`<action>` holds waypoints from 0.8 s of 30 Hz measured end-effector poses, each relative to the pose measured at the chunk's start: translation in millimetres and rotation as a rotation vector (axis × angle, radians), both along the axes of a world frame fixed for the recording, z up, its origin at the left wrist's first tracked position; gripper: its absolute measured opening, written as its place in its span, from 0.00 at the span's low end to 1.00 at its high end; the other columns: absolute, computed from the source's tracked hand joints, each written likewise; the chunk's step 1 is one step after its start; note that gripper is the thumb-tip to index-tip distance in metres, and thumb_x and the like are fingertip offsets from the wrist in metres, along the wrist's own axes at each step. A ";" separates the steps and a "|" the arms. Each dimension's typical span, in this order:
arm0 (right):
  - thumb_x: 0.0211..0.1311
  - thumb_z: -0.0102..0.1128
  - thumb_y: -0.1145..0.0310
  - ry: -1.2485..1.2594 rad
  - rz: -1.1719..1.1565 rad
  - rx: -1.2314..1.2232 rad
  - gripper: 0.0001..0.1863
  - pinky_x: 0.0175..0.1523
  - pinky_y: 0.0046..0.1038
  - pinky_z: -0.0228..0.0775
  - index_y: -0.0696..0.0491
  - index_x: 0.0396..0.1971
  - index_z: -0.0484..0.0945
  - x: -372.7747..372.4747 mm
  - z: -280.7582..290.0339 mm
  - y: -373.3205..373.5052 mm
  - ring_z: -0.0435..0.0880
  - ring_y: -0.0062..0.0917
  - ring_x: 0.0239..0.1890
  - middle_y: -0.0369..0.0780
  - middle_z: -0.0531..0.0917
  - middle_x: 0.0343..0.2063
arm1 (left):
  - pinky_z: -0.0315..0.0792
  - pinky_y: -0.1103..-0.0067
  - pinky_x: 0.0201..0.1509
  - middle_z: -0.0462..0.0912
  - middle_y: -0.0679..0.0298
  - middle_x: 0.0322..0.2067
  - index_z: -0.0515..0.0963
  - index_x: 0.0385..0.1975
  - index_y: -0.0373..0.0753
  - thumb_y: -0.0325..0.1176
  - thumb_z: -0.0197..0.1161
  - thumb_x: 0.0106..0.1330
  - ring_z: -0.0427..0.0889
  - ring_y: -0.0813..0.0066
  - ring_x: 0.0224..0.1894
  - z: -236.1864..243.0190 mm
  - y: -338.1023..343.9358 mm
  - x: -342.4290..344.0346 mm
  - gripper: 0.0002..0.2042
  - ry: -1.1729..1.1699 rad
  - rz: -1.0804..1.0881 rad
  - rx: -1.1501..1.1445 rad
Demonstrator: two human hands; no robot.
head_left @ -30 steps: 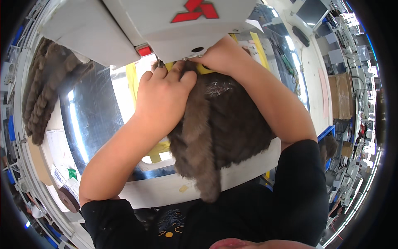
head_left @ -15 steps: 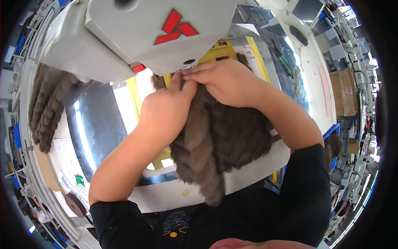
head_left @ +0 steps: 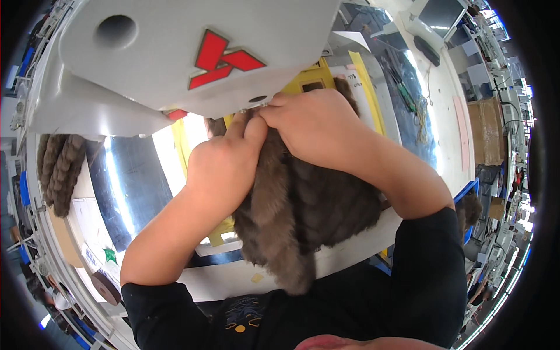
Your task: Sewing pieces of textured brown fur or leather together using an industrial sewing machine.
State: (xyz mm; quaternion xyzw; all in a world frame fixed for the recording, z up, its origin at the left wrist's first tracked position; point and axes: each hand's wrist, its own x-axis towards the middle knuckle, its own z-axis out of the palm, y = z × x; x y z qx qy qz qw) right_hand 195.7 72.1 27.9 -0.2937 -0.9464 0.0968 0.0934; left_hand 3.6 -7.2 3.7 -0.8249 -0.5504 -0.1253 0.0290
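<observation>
A brown fur piece point(head_left: 332, 201) lies under the head of a large white sewing machine point(head_left: 146, 70), its lower edge reaching toward my body. Along its left part runs a lighter, twisted fur strip point(head_left: 271, 198). My left hand point(head_left: 224, 160) pinches the fur at the strip's upper end, fingers close below the machine head. Right beside it, my right hand point(head_left: 312, 125) presses its closed fingertips on the same fur, thumb side toward the left hand. The needle area and the fingertips' exact grip are partly hidden by the machine head.
More brown fur strips point(head_left: 61, 172) hang at the left of the table. Yellow tape strips point(head_left: 367, 93) edge the work surface. Tweezers or scissors with green parts point(head_left: 405, 96) lie at the right. A cardboard box point(head_left: 485, 131) and a blue bin point(head_left: 466, 192) stand farther right.
The machine head appears larger and shifted in view, as the view has moved slightly. Both hands stay on the fur by the needle area, the left one a little nearer and further left.
</observation>
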 end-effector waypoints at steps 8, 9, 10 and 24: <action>0.62 0.56 0.72 0.057 -0.018 0.015 0.09 0.38 0.36 0.80 0.52 0.38 0.84 0.1 -6.6 -3.9 0.88 0.35 0.41 0.35 0.87 0.40 | 0.78 0.75 0.22 0.85 0.49 0.55 0.76 0.44 0.38 0.27 0.60 0.59 0.86 0.69 0.22 -7.5 -5.7 1.9 0.13 -0.022 0.021 0.157; 0.62 0.56 0.72 0.110 -0.006 0.006 0.10 0.40 0.36 0.81 0.52 0.41 0.84 1.8 -9.1 -3.2 0.88 0.35 0.42 0.35 0.87 0.42 | 0.78 0.75 0.22 0.85 0.49 0.55 0.76 0.44 0.38 0.27 0.60 0.59 0.86 0.69 0.22 -7.3 -5.6 2.8 0.13 -0.026 0.029 0.160; 0.62 0.56 0.73 0.162 0.006 -0.003 0.12 0.41 0.35 0.81 0.52 0.43 0.85 3.7 -11.0 -2.3 0.88 0.35 0.43 0.34 0.88 0.45 | 0.78 0.76 0.22 0.85 0.48 0.54 0.76 0.44 0.38 0.27 0.60 0.59 0.86 0.69 0.22 -6.6 -5.0 3.2 0.13 -0.023 0.024 0.152; 0.62 0.53 0.76 0.176 0.037 -0.197 0.18 0.57 0.37 0.80 0.53 0.49 0.86 7.3 -8.7 4.3 0.86 0.38 0.54 0.39 0.88 0.53 | 0.80 0.75 0.24 0.85 0.47 0.56 0.76 0.46 0.38 0.26 0.60 0.58 0.87 0.66 0.23 -8.7 -5.2 6.8 0.14 0.005 0.070 0.061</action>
